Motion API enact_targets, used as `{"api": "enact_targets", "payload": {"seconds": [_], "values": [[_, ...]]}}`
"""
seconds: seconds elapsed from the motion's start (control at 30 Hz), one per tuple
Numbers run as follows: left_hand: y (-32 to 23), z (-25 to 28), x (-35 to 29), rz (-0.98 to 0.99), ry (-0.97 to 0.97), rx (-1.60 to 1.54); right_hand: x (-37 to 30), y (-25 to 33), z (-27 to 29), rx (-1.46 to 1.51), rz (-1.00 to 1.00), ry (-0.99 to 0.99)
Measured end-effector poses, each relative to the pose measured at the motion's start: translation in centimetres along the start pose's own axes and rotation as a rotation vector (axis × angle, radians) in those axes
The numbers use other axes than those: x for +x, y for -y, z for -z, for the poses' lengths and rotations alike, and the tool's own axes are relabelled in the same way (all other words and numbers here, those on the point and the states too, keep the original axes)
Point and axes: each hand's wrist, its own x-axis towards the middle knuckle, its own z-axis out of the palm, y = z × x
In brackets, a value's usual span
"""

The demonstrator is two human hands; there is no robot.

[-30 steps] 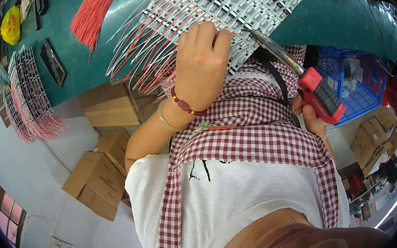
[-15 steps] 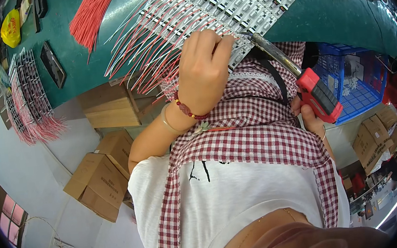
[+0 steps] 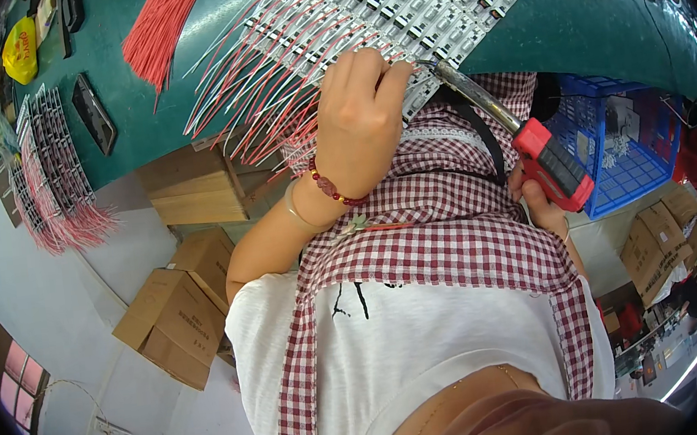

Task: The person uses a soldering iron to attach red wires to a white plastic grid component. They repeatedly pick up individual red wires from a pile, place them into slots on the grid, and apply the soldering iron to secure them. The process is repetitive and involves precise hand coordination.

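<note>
My left hand (image 3: pixel 362 123) is over the near edge of a panel of small silver-white circuit boards (image 3: pixel 428 5). Its thumb and forefinger are pinched together at the panel, and what they hold is hidden. Red and white wires (image 3: pixel 268 98) fan out from the panel's left side, some passing behind this hand. My right hand (image 3: pixel 541 204) grips the red and black handle of a soldering iron (image 3: pixel 553 164). The iron's metal shaft slants up and left, and its tip meets the boards right beside my left fingertips.
On the green table (image 3: pixel 585 40) lie a bundle of red wires (image 3: pixel 160 38), a dark phone (image 3: pixel 93 114) and a yellow bag (image 3: pixel 19 51). More wired boards (image 3: pixel 54 163) overhang the left edge. A blue plastic basket (image 3: pixel 628 167) stands right, cardboard boxes (image 3: pixel 177 320) low on the left.
The soldering iron has shifted slightly left, its tip drawing nearer my left fingertips. My left hand stays almost in place, and the panel has not visibly moved.
</note>
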Motion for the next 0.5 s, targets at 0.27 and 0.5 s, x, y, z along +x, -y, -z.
{"api": "enact_targets", "payload": {"seconds": [0.27, 0.5], "values": [[0.0, 0.1, 0.2, 0.01, 0.027, -0.008, -0.8, -0.7, 0.1, -0.028, 0.053, -0.031], [0.0, 0.1, 0.3, 0.011, 0.03, -0.001, 0.2, -0.6, -0.9, -0.293, 0.124, -0.151]]}}
